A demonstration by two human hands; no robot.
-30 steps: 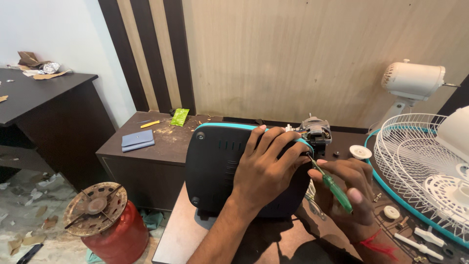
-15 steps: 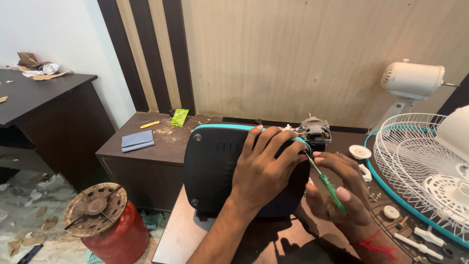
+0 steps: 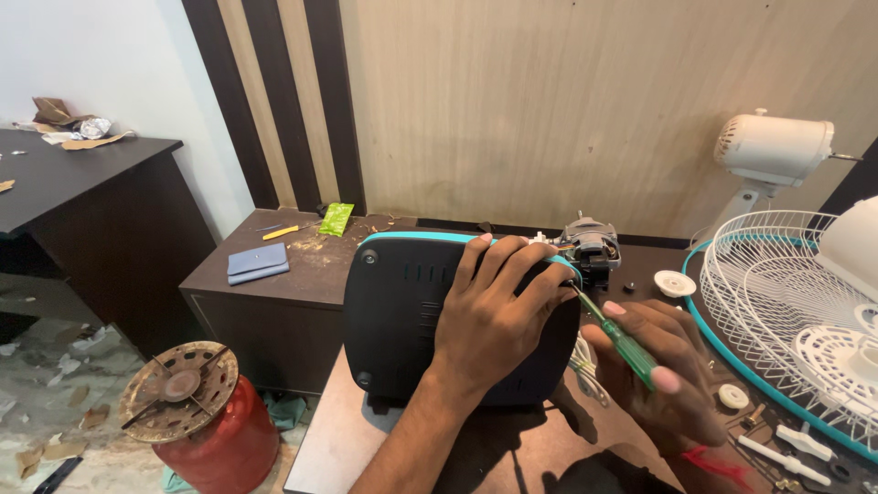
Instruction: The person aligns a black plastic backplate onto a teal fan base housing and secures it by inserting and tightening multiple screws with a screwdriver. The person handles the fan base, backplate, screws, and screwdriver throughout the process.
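Left to right: the left hand (image 3: pixel 498 320) lies spread, fingers flat and splayed, over the black fan base (image 3: pixel 430 320) standing on edge on the worktable (image 3: pixel 338 439), steadying rather than gripping it. The right hand (image 3: pixel 663 375) is curled closed round a green-handled screwdriver (image 3: pixel 617 334), tip set at the base's upper right corner. The job appears mid-course: motor (image 3: pixel 585 249), white grille (image 3: pixel 786 302) and loose small parts (image 3: pixel 768 439) lie unassembled.
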